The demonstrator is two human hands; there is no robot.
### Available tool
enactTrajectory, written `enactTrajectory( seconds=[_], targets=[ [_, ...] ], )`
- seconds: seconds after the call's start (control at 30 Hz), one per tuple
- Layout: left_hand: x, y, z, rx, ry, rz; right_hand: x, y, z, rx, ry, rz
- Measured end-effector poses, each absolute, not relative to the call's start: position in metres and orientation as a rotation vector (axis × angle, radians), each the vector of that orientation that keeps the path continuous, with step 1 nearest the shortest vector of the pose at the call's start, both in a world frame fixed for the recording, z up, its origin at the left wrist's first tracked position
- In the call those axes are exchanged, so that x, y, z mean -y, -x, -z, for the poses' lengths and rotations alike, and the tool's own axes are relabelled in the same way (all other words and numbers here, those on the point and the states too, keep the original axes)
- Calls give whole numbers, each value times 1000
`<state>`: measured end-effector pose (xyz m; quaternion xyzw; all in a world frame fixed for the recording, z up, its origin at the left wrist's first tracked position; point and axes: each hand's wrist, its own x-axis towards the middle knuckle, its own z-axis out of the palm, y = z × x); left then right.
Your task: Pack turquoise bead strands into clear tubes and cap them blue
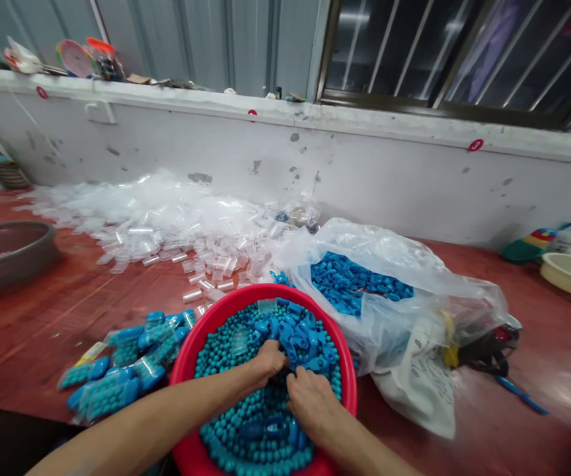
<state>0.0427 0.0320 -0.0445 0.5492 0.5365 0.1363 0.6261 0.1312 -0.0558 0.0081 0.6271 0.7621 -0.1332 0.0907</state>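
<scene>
A red basin (185, 360) stands at the table's front edge, full of teal beads (236, 393). Blue plastic caps (298, 334) lie heaped on the beads toward the back, and more blue pieces (273, 428) rest near the front. Both hands are down in the basin, close together at the edge of the caps. My left hand (270, 360) is closed, its fingertips hidden. Just to its right, my right hand (311, 400) has curled fingers pressed together; whatever is between them is too small or covered to name.
Filled bead packets (112, 393) with blue ends lie left of the basin. Clear plastic sleeves (166, 218) are piled behind. A clear bag (444, 284) of blue caps (340, 277) and a white cloth bag (414, 390) are at right. A grey basin (42, 241) stands far left.
</scene>
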Motion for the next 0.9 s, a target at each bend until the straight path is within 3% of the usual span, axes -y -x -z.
enactTrajectory(
  seconds=[0.17, 0.33, 0.47, 0.9],
  targets=[
    [-36, -18, 31, -1113, -1065, -320, 50, -157, -18, -2475, -1847, 755],
    [-31, 1, 13, -995, -1030, -389, 36, -174, -17, -2601, -2009, 1508],
    [-24, 5, 12, -961, -1070, -470, 26, -172, -11, -2331, -2195, 2015],
    [1, 7, 6, -1003, -1225, -562, 33, -145, -8, -2672, -2301, 1225]
  ],
)
